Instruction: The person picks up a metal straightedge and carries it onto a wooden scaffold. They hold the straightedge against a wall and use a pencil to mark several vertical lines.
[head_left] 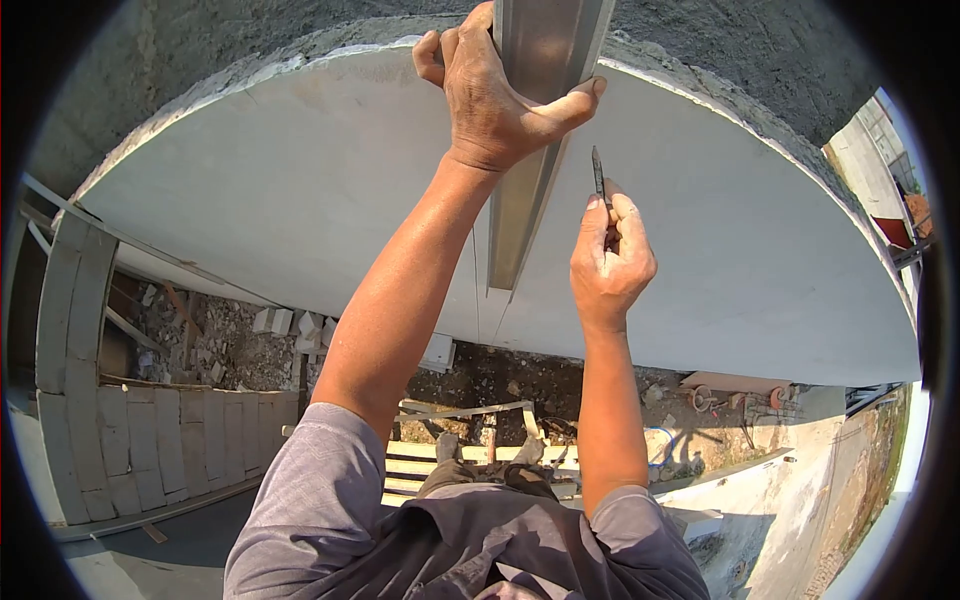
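A long metal channel (533, 195) lies against the pale wall panel (370, 170), running up out of view at the top. My left hand (487, 105) grips it near the top, the thumb stretched across to its right edge and the other fingers at its left side. To the right of the channel, my right hand (614, 250) pinches a dark pencil (598, 172) between thumb and fingers. The pencil's tip points up, clear of the channel's edge in this view. Thin dark lines run down the panel around the channel's lower end.
Rough grey plaster (700, 40) borders the panel's curved top edge. My feet stand far below on wooden planks (405, 468). A block wall (150, 440) rises at the left, with rubble (235, 345) behind it. Tools and a coiled hose (703, 398) lie on the ground at right.
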